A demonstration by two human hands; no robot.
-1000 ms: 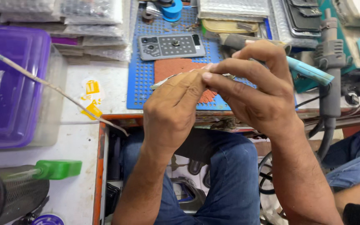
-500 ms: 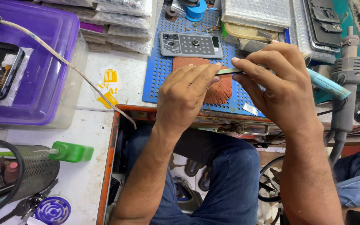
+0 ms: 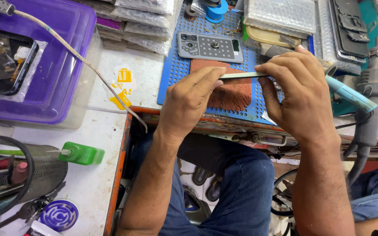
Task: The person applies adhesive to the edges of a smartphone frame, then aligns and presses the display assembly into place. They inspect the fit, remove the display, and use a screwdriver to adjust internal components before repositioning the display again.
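Observation:
Both hands hold one thin pale green phone part [image 3: 241, 75], seen edge-on, above a blue perforated work mat [image 3: 173, 72]. My left hand [image 3: 189, 98] pinches its left end with thumb and fingers. My right hand [image 3: 296, 94] grips its right end from above. Under the part lies a rust-brown pad [image 3: 232, 94] on the mat. A grey phone back panel [image 3: 211, 46] with a screw on it rests further back on the mat.
A purple plastic bin [image 3: 62, 83] with phones in it stands at the left, a worn cable [image 3: 79, 57] crossing it. A green-capped bottle [image 3: 82, 154] and mesh tool cup [image 3: 44, 170] sit front left. A hot-air gun [image 3: 370, 96] stands at the right. Bubble-wrapped parts [image 3: 281, 15] fill the back.
The two hands have drawn apart along the pale green part, which now lies nearly level; earlier they were bunched close together over it.

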